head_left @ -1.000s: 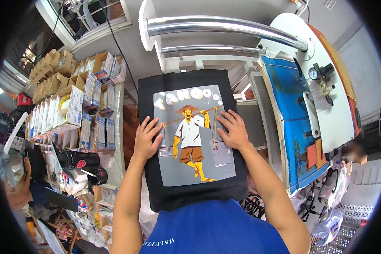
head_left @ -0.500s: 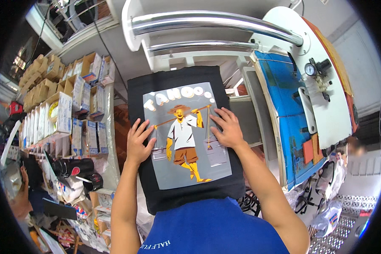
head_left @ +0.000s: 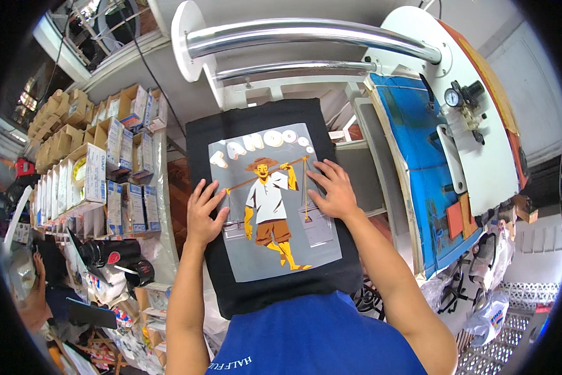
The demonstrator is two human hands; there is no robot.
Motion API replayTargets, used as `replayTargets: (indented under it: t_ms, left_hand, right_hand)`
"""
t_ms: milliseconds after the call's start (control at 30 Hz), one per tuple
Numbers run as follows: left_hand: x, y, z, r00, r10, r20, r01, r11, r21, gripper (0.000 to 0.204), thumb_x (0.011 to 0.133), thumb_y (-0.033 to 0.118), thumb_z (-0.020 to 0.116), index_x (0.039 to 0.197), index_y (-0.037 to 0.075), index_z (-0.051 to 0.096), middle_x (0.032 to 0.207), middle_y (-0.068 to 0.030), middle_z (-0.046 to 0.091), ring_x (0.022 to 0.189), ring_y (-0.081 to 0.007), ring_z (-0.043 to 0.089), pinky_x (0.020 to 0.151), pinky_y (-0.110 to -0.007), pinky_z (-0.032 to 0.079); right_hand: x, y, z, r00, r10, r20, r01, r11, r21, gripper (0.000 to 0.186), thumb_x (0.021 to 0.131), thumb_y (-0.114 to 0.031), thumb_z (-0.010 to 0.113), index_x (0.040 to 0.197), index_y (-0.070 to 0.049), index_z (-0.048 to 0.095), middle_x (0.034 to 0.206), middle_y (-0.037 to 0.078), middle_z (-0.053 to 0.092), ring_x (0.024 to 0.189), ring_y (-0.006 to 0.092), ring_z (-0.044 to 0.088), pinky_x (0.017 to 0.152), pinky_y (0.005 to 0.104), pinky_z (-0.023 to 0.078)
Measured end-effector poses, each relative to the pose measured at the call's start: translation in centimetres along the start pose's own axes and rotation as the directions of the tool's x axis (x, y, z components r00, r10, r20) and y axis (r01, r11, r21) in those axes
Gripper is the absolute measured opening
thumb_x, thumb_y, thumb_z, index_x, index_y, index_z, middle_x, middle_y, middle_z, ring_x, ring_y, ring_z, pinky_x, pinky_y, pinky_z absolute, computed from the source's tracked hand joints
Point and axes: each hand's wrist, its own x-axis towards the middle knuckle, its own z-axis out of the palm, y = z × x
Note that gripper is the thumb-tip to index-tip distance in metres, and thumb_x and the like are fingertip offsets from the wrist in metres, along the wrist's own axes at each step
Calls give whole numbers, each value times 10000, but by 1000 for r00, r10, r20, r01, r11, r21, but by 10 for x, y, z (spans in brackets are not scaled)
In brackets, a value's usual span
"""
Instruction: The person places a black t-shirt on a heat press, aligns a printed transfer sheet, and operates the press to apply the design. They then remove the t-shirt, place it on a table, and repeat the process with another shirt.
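A black cloth (head_left: 221,294) lies squared out in front of me, bearing a grey rectangular print sheet (head_left: 315,253) with a cartoon figure in a hat, white shirt and brown shorts, carrying a pole beneath white lettering. My left hand (head_left: 204,215) rests with fingers spread on the left edge of the sheet and the cloth beside it. On the opposite side, my right hand (head_left: 336,195) lies open with spread fingertips on the sheet's right edge.
A white press with chrome tubes (head_left: 312,39), gauge (head_left: 452,97) and blue pad (head_left: 402,156) stands beyond and right. Stacked boxes (head_left: 90,175) and a black camera-like object (head_left: 112,253) sit left. Another person's arm (head_left: 36,300) shows at far left.
The view has shifted slightly, so the cloth and surroundings appear farther left. Both hands stay spread on the sheet's edges, with little movement relative to it.
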Motion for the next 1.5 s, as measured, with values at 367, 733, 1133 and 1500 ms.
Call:
replayTargets:
  t_ms: [367,733,1133,1500]
  left_hand:
    - [1,2,-1,1000,-16,8,16,999,-31,442,802,178,741,1233,90,702,1427,-106,578,1420,-358,409,1154,-475,332]
    - [-5,-8,3,999,-23,-29,22,999,-27,429,807,244,743,1223,147,703,1443,-51,563,1434,-315,390,1122,-540,328]
    - [-3,-7,7,998,15,-64,-18,999,-43,453,776,164,746,1223,107,699,1419,-77,583,1406,-325,431,1127,-473,359]
    - [-4,-7,7,997,6,-75,-10,999,-52,431,784,168,737,1210,113,704,1420,-88,581,1403,-338,434,1130,-477,356]
  right_hand:
    - [1,0,2,1000,4,-7,-5,1000,-8,489,823,-324,719,1290,-192,660,1441,68,530,1390,327,407,1123,504,344]
    - [1,-4,5,1000,4,21,-3,999,-42,488,828,-336,711,1293,-196,662,1450,84,518,1392,350,392,1117,515,342]
    - [-1,2,6,1000,-18,25,20,996,-82,482,850,-362,687,1304,-205,646,1442,66,516,1386,345,388,1118,521,342]
    - [0,-3,5,999,-3,36,7,995,-102,483,861,-377,679,1316,-222,643,1460,61,504,1398,339,375,1127,513,335]
